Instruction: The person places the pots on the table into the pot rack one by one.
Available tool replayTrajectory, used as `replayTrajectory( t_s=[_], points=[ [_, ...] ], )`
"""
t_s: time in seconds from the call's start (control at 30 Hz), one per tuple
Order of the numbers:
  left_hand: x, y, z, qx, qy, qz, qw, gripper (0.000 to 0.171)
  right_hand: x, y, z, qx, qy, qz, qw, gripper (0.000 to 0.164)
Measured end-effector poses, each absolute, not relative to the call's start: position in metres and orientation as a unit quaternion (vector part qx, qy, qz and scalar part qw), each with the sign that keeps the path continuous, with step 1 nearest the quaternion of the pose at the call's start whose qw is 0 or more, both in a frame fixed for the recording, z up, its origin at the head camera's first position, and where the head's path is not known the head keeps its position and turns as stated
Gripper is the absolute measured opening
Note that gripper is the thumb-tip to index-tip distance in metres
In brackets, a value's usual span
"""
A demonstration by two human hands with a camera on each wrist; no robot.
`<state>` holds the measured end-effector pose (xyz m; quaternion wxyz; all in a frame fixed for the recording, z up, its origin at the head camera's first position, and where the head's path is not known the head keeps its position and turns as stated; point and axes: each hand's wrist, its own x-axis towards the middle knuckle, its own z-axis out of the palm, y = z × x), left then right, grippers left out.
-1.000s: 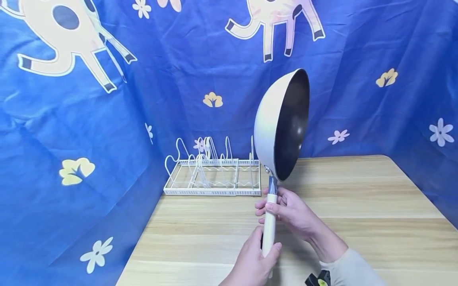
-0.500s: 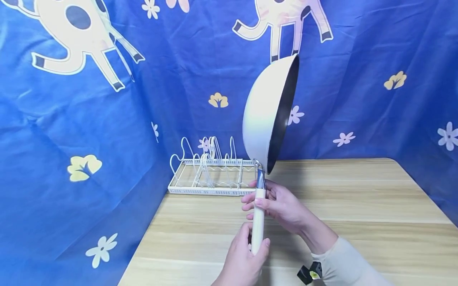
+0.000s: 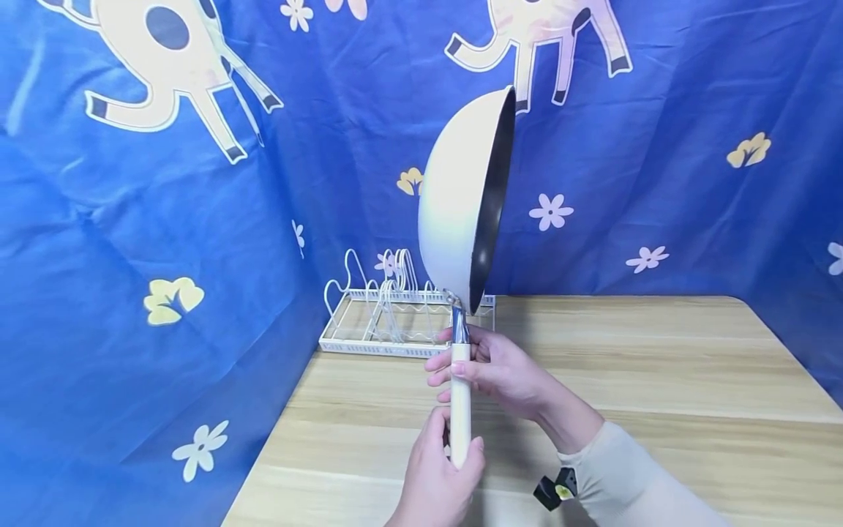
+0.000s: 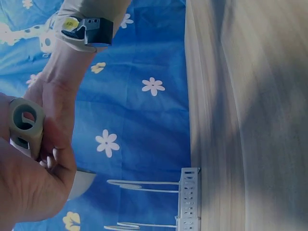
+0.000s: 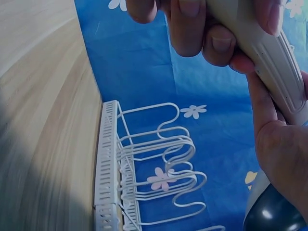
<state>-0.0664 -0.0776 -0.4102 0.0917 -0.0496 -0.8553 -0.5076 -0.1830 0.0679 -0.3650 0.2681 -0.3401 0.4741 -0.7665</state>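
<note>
A deep wok (image 3: 454, 197), white outside and dark inside, stands upright above the table with its open side facing right. Its cream handle (image 3: 461, 402) points down toward me. My left hand (image 3: 437, 472) grips the handle's lower end, thumb along its right side. Higher up, just below the metal neck (image 3: 459, 326), my right hand (image 3: 503, 373) holds the handle between thumb and fingers. The handle's hollow end (image 4: 34, 139) shows beside the left hand in the left wrist view. Behind the wok, a white wire rack (image 3: 375, 348) is partly covered by it and the right hand.
The rack has upright wire loops (image 5: 168, 108) and lies at the back left of the wooden table (image 3: 626, 366). A blue patterned cloth (image 3: 369, 132) hangs behind the table and along both sides. A black device (image 3: 556, 489) sits on the right wrist.
Both hands have carried the wok left, so it now overlaps the rack in the head view. It has turned to show more white outside and less dark inside. Both grips stay the same.
</note>
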Motion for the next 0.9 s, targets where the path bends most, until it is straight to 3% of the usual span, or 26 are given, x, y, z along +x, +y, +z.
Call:
replayTrajectory(
  t_s=[0.4, 0.9],
  points=[
    [-0.066, -0.082, -0.417, -0.014, -0.863, -0.490, 0.122, 0.031, -0.193, 0.056, -0.375, -0.341, 0.462, -0.758, 0.310, 0.049],
    [-0.070, -0.081, -0.424, 0.024, -0.862, -0.505, 0.039, 0.036, -0.205, 0.051, -0.404, -0.312, 0.466, -0.756, 0.337, 0.043]
  ],
)
